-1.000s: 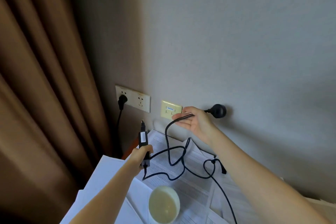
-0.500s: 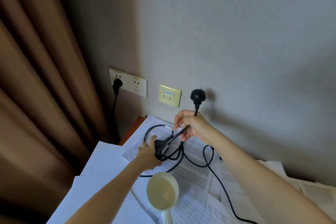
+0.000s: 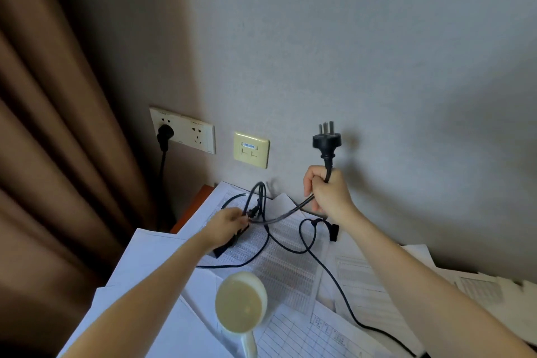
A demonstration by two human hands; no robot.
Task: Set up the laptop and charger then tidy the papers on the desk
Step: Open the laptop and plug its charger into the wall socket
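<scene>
My right hand (image 3: pixel 328 192) grips the black charger cable just below its three-pin plug (image 3: pixel 326 141), which stands upright with its pins up, in front of the wall. My left hand (image 3: pixel 228 225) holds the black charger brick (image 3: pixel 229 243) low over the papers (image 3: pixel 284 267), where the cable enters it. The rest of the cable (image 3: pixel 328 273) loops over the sheets and runs off at the lower right. A double wall socket (image 3: pixel 197 134) sits to the left; its right outlet is free. No laptop is in view.
Another black plug (image 3: pixel 165 134) fills the socket's left outlet. A cream data wall plate (image 3: pixel 251 150) lies between socket and plug. A pale round desk lamp head (image 3: pixel 241 305) stands near me over the papers. Brown curtains (image 3: pixel 64 136) hang at the left, by the desk corner (image 3: pixel 200 200).
My right hand rose and moved right, turning the plug so its pins point up. My left hand lowered the brick from upright down onto the papers.
</scene>
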